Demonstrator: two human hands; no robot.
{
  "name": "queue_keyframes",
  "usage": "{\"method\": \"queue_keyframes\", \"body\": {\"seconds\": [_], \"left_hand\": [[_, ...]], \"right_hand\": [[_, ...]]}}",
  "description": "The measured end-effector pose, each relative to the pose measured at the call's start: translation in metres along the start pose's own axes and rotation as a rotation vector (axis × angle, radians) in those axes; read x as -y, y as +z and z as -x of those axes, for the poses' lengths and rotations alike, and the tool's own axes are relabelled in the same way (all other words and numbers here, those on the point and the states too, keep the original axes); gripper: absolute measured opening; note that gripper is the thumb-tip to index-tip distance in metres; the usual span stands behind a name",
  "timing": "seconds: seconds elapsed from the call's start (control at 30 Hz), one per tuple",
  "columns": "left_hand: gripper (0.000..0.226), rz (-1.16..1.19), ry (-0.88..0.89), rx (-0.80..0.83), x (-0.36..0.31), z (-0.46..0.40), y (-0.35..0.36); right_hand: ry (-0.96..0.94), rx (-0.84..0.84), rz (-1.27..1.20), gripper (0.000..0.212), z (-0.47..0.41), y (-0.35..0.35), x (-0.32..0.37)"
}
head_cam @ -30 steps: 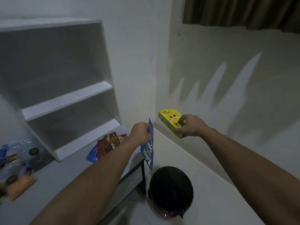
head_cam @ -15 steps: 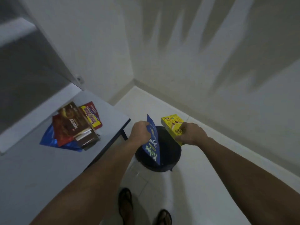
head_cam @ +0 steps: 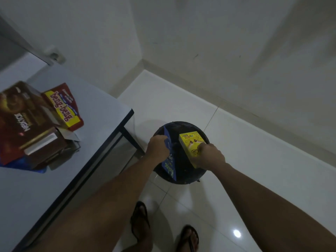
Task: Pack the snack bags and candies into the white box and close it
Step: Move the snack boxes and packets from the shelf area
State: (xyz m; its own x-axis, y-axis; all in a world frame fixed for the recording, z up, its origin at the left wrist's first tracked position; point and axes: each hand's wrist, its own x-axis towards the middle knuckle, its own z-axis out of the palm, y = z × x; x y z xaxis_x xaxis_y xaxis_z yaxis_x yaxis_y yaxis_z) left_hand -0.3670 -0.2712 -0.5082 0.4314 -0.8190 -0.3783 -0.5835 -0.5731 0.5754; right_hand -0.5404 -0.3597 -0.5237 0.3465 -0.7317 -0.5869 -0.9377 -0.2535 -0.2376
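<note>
My left hand [head_cam: 157, 147] grips a flat blue snack pack [head_cam: 170, 162] by its upper edge, and the pack hangs down. My right hand [head_cam: 210, 157] holds a yellow snack box [head_cam: 191, 143] by its near end. Both hands are above a round black bin [head_cam: 181, 177] on the floor. On the grey table [head_cam: 94, 113] at the left lie a brown snack box [head_cam: 27, 115], a red-and-yellow beng-beng box [head_cam: 62, 107] and a blue pack [head_cam: 21, 165] under them. No white box is in view.
The table's dark edge [head_cam: 101, 151] runs diagonally just left of the bin. White tiled floor [head_cam: 254, 170] spreads to the right, walls meet in a corner behind. My feet in sandals [head_cam: 141, 220] stand below the bin.
The view has tilted further down and closer to the bin. Both hands, still holding the blue pack and the yellow box, now sit over the bin's opening.
</note>
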Motion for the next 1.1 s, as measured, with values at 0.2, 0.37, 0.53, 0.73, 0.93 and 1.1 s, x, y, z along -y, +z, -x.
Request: {"method": "queue_keyframes", "body": {"seconds": [0.2,0.37,0.53,0.73,0.93,1.1], "left_hand": [[0.013,0.046,-0.004,0.013,0.021,-0.019,0.021],[0.029,-0.012,-0.018,0.004,0.021,-0.018,0.011],[0.030,-0.030,-0.042,0.086,0.001,-0.003,-0.027],[0.038,0.005,-0.042,0.147,-0.061,0.024,-0.112],[0.070,0.026,0.001,0.074,-0.112,0.058,-0.208],[0.071,0.031,-0.012,-0.029,-0.118,0.092,-0.282]], "right_hand": [[0.012,-0.010,-0.026,0.070,-0.024,0.035,-0.006],[-0.017,0.059,-0.084,0.081,-0.028,0.032,-0.004],[-0.060,0.061,-0.151,0.069,-0.009,-0.006,0.011],[-0.152,0.000,-0.101,0.064,0.039,-0.102,0.056],[-0.283,-0.058,-0.049,0.068,0.091,-0.196,0.116],[-0.406,-0.097,0.002,0.070,0.128,-0.246,0.173]]}}
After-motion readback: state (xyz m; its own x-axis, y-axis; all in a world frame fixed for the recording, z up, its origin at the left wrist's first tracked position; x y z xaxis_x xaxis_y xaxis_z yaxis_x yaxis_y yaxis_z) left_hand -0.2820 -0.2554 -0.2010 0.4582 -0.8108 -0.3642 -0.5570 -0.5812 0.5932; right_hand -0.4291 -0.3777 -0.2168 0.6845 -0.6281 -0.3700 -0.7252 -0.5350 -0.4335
